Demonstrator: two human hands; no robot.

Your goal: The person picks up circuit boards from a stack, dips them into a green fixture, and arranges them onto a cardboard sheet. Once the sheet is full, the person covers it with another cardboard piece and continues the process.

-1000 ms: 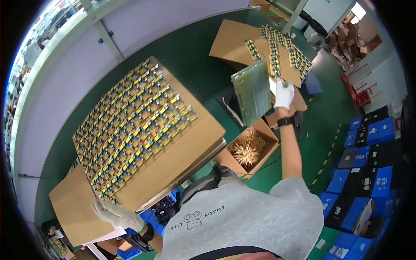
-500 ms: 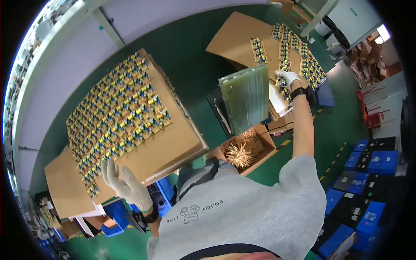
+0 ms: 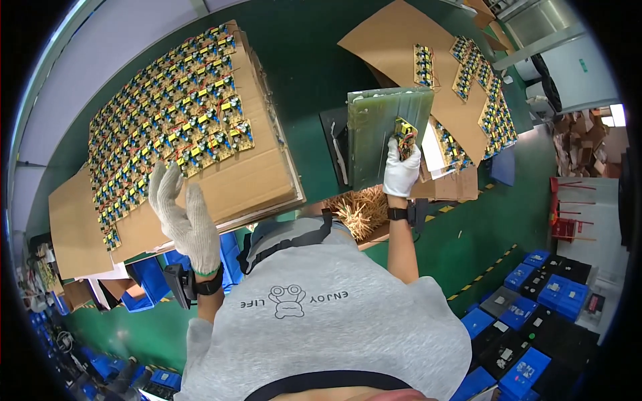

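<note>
Head view: the left hand point(image 3: 186, 220), in a white glove, sits at about 8 o'clock with its fingers spread and grasping nothing, hovering over the bare near edge of a cardboard sheet point(image 3: 247, 180). That sheet lies on the green counter point(image 3: 307, 80) and carries rows of small circuit boards point(image 3: 167, 127) toward 10 o'clock. The right hand point(image 3: 401, 170), also gloved, is just right of centre toward 2 o'clock, clenched around a small board point(image 3: 404, 130) held against the right edge of a green panel point(image 3: 384, 134), which stands tilted up. Below the panel an open box holds tan clipped leads point(image 3: 361, 210). At 1 o'clock a second cardboard point(image 3: 394, 37) bears more boards point(image 3: 478, 73). Blue bins point(image 3: 555, 294) lie at 4 o'clock.
</note>
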